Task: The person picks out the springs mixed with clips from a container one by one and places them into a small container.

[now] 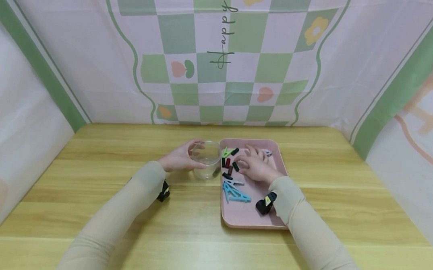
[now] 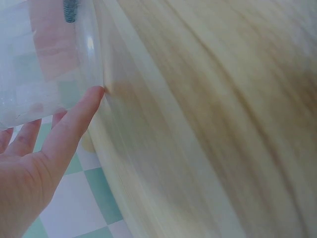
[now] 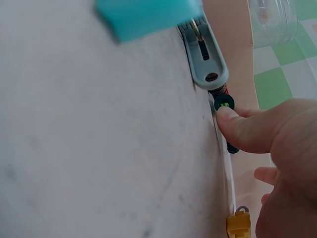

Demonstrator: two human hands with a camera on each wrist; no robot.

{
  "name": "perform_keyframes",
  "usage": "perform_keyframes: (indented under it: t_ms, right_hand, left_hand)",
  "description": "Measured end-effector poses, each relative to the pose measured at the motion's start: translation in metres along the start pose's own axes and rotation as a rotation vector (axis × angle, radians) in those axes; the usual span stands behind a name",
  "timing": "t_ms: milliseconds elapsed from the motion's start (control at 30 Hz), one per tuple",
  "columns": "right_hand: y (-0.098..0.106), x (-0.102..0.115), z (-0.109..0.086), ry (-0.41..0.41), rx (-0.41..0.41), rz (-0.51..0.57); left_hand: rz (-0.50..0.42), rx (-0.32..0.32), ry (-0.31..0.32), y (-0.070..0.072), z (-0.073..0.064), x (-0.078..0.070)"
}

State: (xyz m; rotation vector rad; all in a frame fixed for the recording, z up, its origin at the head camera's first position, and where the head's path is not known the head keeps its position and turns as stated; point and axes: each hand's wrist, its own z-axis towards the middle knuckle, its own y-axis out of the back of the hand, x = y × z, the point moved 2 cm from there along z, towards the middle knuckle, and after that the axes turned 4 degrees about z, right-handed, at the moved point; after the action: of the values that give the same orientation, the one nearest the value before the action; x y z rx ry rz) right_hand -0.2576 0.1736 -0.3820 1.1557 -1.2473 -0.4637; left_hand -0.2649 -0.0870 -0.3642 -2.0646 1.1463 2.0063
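Observation:
My left hand (image 1: 181, 157) holds a clear plastic jar (image 1: 206, 173) on the wood table, thumb and fingers on either side of it. In the left wrist view a finger lies along the jar's wall. Over the pink tray (image 1: 249, 222), just right of the jar, my right hand (image 1: 257, 165) pinches a small dark cylinder (image 1: 235, 166) between thumb and forefinger. The right wrist view shows the cylinder's round end (image 3: 224, 101) at the thumb tip. Several similar pieces lie nearby, among them a red cylinder (image 1: 227, 163) and a brown cylinder (image 1: 230, 170).
Blue clothespins (image 1: 240, 197), a grey clothespin (image 1: 236, 182) and a green clothespin (image 1: 226, 153) lie along the tray's left side. A pale clip (image 1: 268, 153) sits near its back right corner. A patterned cloth (image 1: 211, 98) hangs behind the table.

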Motion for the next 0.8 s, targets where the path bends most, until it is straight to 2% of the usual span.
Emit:
perform_keyframes:
  t_ms: [500, 800]
  right_hand:
    - [0.0035, 0.0046, 0.0000, 0.016, -0.021, -0.004]
    - [0.0055, 0.0082, -0.0014, -0.015, -0.024, 0.095]
  left_hand:
    - [-0.016, -0.001, 0.013, 0.0006, -0.0003, -0.0001]
    - [-0.001, -0.003, 0.008, 0.0005, 0.0011, 0.0011]
